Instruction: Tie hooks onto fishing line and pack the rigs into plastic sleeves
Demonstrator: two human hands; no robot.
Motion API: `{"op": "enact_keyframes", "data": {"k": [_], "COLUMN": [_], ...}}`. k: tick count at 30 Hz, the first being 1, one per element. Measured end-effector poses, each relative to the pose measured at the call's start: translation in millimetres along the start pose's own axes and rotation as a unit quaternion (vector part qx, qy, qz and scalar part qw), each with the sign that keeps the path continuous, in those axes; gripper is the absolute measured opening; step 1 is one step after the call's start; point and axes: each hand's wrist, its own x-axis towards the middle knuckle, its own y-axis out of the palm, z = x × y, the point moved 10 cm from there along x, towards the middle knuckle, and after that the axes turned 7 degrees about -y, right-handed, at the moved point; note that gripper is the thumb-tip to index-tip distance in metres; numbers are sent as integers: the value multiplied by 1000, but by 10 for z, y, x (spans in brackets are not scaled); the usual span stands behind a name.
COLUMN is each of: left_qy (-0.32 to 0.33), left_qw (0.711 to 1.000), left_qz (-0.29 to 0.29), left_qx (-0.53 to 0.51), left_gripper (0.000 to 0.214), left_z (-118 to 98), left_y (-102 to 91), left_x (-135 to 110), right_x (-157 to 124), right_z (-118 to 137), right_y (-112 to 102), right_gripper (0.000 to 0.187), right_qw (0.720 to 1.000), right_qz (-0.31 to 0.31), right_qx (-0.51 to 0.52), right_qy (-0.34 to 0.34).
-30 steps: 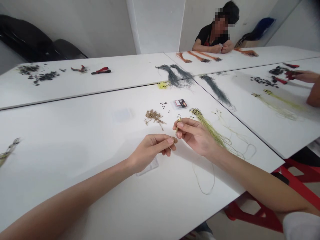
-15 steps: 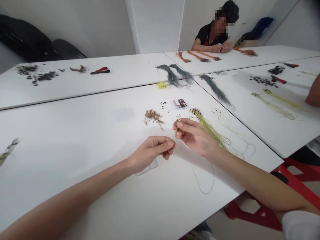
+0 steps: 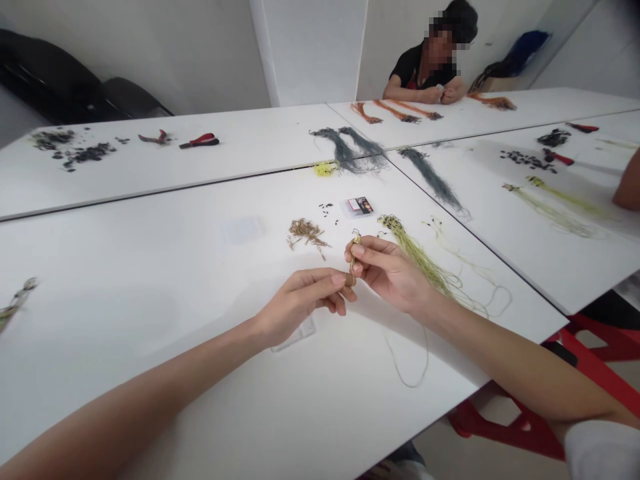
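Between the thumb and fingers of my right hand (image 3: pixel 393 273) is a small dark fishing hook (image 3: pixel 356 233), its bend poking up above the fingertips. Yellow-green line (image 3: pixel 353 265) runs down from it to my left hand (image 3: pixel 305 297), which pinches the line between thumb and forefinger just below. The other left fingers are loosely curled. A loop of thin line (image 3: pixel 411 387) hangs under my right wrist. Beyond the hands lie a pile of small brown metal pieces (image 3: pixel 306 231), tiny black bits (image 3: pixel 326 208) and a clear box with a dark label (image 3: pixel 363 207).
A bundle of yellow-green lines with hooks (image 3: pixel 425 257) lies right of my hand. Grey-blue bundles (image 3: pixel 345 148) and red-handled pliers (image 3: pixel 201 141) are farther back. A clear tray (image 3: pixel 295 335) sits under my left wrist. A person (image 3: pixel 425 77) sits across the table.
My left hand has shifted slightly up and right, closer to the right fingertips, and its lower fingers have loosened. The line now bends at its fingertips. My right hand has barely moved.
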Motion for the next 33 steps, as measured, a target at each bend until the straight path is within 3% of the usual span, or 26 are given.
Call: {"op": "enact_keyframes", "data": {"k": [7,11,18,27,33], "left_qy": [-15,-18,2,-50,-41], "left_qw": [990,984,999,996,998], "left_qz": [-67,-71,-15,-66,-42], "left_qx": [124,162,33,29,-37], "left_gripper": [23,29,23,27,13], "left_z": [53,64,3,108,93], "left_y": [-38,-38,30,-39,-35], "left_x": [-45,-54,-27,-51,-34], "right_x": [-15,-26,-10,-99,-62], "right_z": [-73,-117,-56,160,127], "right_y": [24,45,1,129,39], "right_gripper": [6,8,10,5,6], "right_qw": [1000,999,998,975,983], "right_qz": [4,10,-1,-7,-18], "right_qx": [-27,-43,-53,-186,-144], "right_qy": [-9,0,-21,-125,-112]}}
